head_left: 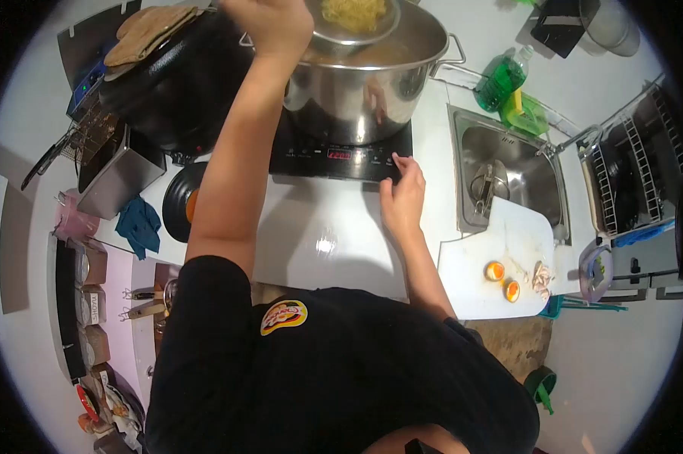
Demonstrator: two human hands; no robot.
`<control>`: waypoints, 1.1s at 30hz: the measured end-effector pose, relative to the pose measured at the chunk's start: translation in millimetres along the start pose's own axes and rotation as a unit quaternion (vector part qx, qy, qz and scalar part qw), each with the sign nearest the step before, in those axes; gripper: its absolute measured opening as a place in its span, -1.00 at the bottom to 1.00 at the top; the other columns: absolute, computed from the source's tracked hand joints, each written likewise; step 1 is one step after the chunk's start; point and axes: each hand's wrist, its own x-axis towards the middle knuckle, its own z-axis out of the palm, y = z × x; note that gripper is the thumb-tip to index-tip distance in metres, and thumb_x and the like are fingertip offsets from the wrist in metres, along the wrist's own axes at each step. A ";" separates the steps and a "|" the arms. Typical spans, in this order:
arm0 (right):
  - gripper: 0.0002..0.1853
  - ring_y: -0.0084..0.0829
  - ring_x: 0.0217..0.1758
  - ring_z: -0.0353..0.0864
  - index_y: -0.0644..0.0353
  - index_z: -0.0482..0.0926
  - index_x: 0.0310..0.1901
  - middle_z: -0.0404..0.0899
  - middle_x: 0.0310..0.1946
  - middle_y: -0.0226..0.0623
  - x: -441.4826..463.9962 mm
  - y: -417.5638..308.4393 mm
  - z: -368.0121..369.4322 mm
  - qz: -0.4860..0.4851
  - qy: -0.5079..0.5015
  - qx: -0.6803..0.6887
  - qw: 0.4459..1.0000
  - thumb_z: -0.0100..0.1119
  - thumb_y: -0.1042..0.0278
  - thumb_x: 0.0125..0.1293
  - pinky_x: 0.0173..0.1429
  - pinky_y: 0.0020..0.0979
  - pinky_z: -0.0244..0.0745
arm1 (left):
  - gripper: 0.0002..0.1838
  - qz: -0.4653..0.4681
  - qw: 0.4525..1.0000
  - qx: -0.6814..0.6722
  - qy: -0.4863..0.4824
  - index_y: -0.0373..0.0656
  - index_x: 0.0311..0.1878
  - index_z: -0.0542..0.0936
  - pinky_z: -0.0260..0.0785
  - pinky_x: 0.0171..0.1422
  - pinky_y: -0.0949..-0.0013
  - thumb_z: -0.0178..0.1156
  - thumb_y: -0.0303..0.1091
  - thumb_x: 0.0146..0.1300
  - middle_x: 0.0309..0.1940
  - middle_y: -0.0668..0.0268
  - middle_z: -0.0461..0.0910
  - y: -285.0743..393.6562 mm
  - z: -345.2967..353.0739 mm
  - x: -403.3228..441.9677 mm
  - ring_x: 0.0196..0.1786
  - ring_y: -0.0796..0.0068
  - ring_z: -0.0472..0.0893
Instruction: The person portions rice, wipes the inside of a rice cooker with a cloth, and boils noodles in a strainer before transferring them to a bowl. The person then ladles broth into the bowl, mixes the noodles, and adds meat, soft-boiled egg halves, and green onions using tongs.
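Observation:
At the top edge, my left hand is curled beside a round strainer with yellow noodles in it; its fingers are partly cut off and the handle is hidden. The strainer is over a large steel pot holding cloudy liquid. That pot stands on a black induction cooker with a lit red display. My right hand rests at the cooker's front right corner, fingertips at the panel's edge, thumb apart, holding nothing.
Right of the cooker are a sink, a green bottle, a dish rack and a white cutting board with halved eggs. At left are a large black pot, a black bowl and a blue cloth.

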 end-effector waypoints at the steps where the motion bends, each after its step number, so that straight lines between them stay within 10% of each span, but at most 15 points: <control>1: -0.61 0.05 0.28 0.24 0.40 0.30 0.00 0.50 0.03 0.01 -1.4 1.1 1.7 -0.038 -0.014 -0.016 0.999 0.04 0.54 0.09 0.37 -0.09 0.04 | -0.48 -0.001 1.000 0.001 0.002 -0.03 -0.51 0.28 -0.09 -0.66 0.61 -0.16 0.20 0.38 -0.72 0.57 0.09 3.4 -1.7 -0.4 -0.72 0.75 0.04; 5: -0.57 0.15 0.42 -0.01 0.40 0.25 0.05 0.38 0.19 -0.02 -5.2 0.7 2.9 -0.055 -0.044 -0.066 0.995 0.06 0.48 0.14 0.43 0.05 -0.11 | -0.45 -0.078 0.996 0.019 0.048 -0.02 -0.53 0.25 -0.10 -0.70 0.61 -0.17 0.26 0.35 -0.74 0.56 0.12 51.6 12.4 26.0 -0.73 0.77 0.09; 7: -0.56 0.15 0.43 -0.04 0.40 0.24 0.06 0.35 0.22 -0.04 -4.9 0.5 3.3 -0.064 -0.044 -0.067 0.995 0.07 0.47 0.15 0.44 0.07 -0.14 | -0.44 0.096 0.988 0.004 0.118 0.00 -0.50 0.25 -0.13 -0.71 0.61 -0.20 0.31 0.33 -0.73 0.55 0.14 74.2 19.0 31.6 -0.74 0.76 0.09; 11: -0.55 0.16 0.45 -0.09 0.41 0.22 0.07 0.27 0.28 -0.06 -2.5 -10.7 -1.9 -0.079 -0.020 -0.043 0.996 0.08 0.46 0.16 0.45 0.09 -0.19 | -0.42 0.000 0.999 -0.017 0.027 0.00 -0.48 0.24 -0.09 -0.71 0.63 -0.26 0.34 0.32 -0.67 0.52 0.20 34.4 -9.6 27.6 -0.75 0.75 0.10; 13: -0.55 0.12 0.45 -0.07 0.39 0.24 0.09 0.30 0.26 -0.05 4.9 -13.0 -7.1 -0.103 0.005 -0.031 0.994 0.06 0.49 0.17 0.46 0.04 -0.13 | -0.43 -0.025 0.997 -0.020 0.063 0.01 -0.52 0.24 -0.02 -0.70 0.62 -0.25 0.33 0.33 -0.68 0.46 0.22 80.8 -9.6 37.5 -0.75 0.72 0.14; 17: -0.51 0.00 0.36 0.15 0.34 0.26 0.19 0.39 0.17 -0.05 27.2 -7.2 -18.5 -0.067 0.096 0.048 0.992 0.05 0.50 0.19 0.41 -0.10 0.00 | -0.27 0.066 0.947 -0.224 -0.221 -0.07 -0.43 0.39 0.04 -0.63 0.54 -0.28 0.50 0.20 -0.72 0.45 0.29 116.6 -90.3 93.7 -0.73 0.62 0.24; 22: -0.71 -0.16 0.04 0.44 0.26 0.51 -0.05 0.54 -0.09 -0.17 99.3 -31.4 -57.7 -0.166 0.230 -0.011 0.959 0.09 0.51 0.15 0.16 -0.24 0.31 | -0.31 0.017 0.932 -0.091 -0.351 -0.05 -0.32 0.44 0.15 -0.47 0.46 -0.15 0.49 0.16 -0.63 0.42 0.39 216.0 -170.8 79.8 -0.62 0.56 0.34; 25: -0.75 -0.22 -0.06 0.48 0.20 0.55 -0.09 0.57 -0.17 -0.20 172.4 -50.3 -71.3 -0.222 0.221 0.017 0.950 0.13 0.38 0.18 0.06 -0.29 0.35 | -0.20 0.087 0.974 0.048 -0.204 -0.16 -0.56 0.31 0.06 -0.65 0.47 -0.15 0.57 0.07 -0.77 0.38 0.22 231.3 -146.0 7.3 -0.74 0.51 0.25; 33: -0.52 -0.06 0.14 0.38 0.01 0.37 0.18 0.38 0.14 -0.19 353.7 -56.4 3.4 -0.449 -0.065 -0.259 0.853 0.13 0.33 0.20 0.18 -0.18 0.39 | -0.47 0.098 0.726 0.388 -0.559 -0.04 -0.65 0.36 0.17 -0.55 0.44 0.38 0.18 -0.20 -0.70 0.43 0.21 211.5 -210.6 -61.7 -0.64 0.45 0.36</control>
